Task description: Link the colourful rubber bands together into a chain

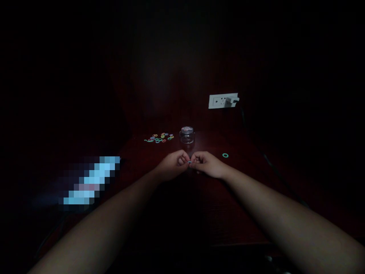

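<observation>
My left hand (174,164) and my right hand (207,163) meet over the middle of the dark red table. Fingertips of both pinch a small blue hair tie (189,162), mostly hidden between them. Just beyond my hands stands a small clear jar (187,137) with its lid on. A loose pile of coloured hair ties (159,138) lies to the left of the jar. One green hair tie (225,155) rests by itself to the right of my right hand.
A white wall socket (223,101) with a plug in it is at the back right. On the left a bright, pixelated screen (92,180) glows. A dark cable (281,179) runs along the right side. The surroundings are very dark.
</observation>
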